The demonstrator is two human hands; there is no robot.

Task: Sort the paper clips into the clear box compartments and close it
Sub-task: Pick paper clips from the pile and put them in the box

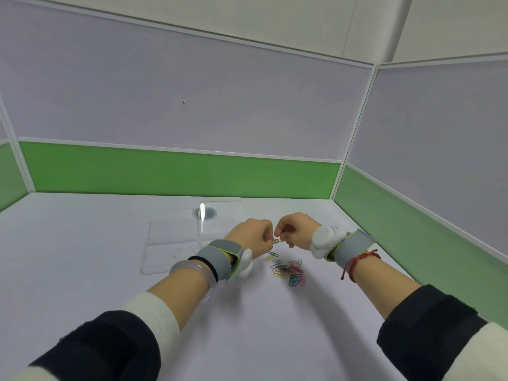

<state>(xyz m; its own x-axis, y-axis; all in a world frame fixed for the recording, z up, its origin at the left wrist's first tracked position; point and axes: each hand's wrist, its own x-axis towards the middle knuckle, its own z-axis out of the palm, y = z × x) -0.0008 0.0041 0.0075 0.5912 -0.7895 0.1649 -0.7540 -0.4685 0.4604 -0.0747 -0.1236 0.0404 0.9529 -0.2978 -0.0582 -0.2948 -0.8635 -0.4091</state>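
A pile of coloured paper clips (288, 270) lies on the white table, just below my hands. My left hand (251, 236) and my right hand (295, 229) meet above the pile, and both pinch the same linked paper clips (276, 241), green and yellow, between their fingertips. The clear box (176, 243) lies open to the left, behind my left wrist, with its lid (220, 213) tipped back toward the wall. I cannot tell what lies in its compartments.
The white table (82, 257) is enclosed by partition walls with a green band (178, 171) at the back and right. A round cable hole (204, 213) shows through the box lid. Both wrists wear grey bands with white devices.
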